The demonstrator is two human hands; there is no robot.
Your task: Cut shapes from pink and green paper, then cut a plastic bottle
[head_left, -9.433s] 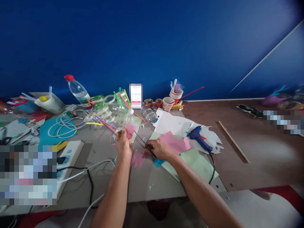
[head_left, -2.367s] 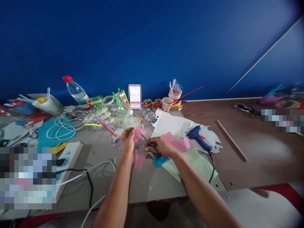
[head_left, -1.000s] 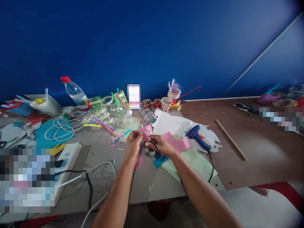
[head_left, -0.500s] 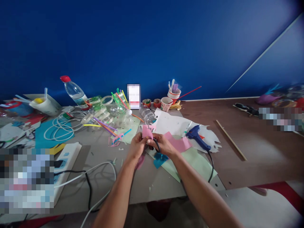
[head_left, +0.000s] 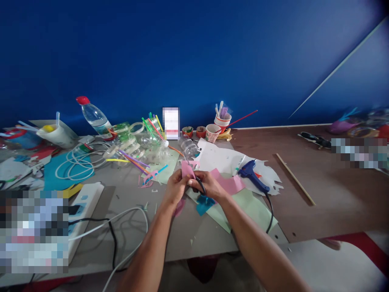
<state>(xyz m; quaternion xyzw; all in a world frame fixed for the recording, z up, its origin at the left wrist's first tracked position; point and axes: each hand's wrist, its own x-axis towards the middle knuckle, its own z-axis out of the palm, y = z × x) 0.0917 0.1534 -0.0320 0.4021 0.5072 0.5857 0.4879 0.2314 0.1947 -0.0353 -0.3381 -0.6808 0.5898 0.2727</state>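
My left hand (head_left: 175,189) is closed, pinching a small pink paper piece (head_left: 187,168) and holding it upright above the grey table. Close beside it, my right hand (head_left: 207,185) grips black-handled scissors (head_left: 199,185) whose blades point up into the pink piece. Both hands touch at the middle of the table. Under them lie a blue paper scrap (head_left: 202,204), a pink offcut (head_left: 179,206) and a light green sheet (head_left: 249,209).
A blue glue gun (head_left: 252,174) with a black cord lies right of my hands on white paper (head_left: 221,158). Straws, cut plastic bottles, a water bottle (head_left: 95,117) and paper cups (head_left: 214,132) crowd the back. A power strip (head_left: 85,202) and cables lie at left. A wooden stick (head_left: 294,178) rests right.
My hands have drawn together and shifted right. The pink piece has been turned upright in my left fingers while the scissors swung from pointing left to pointing up into it.
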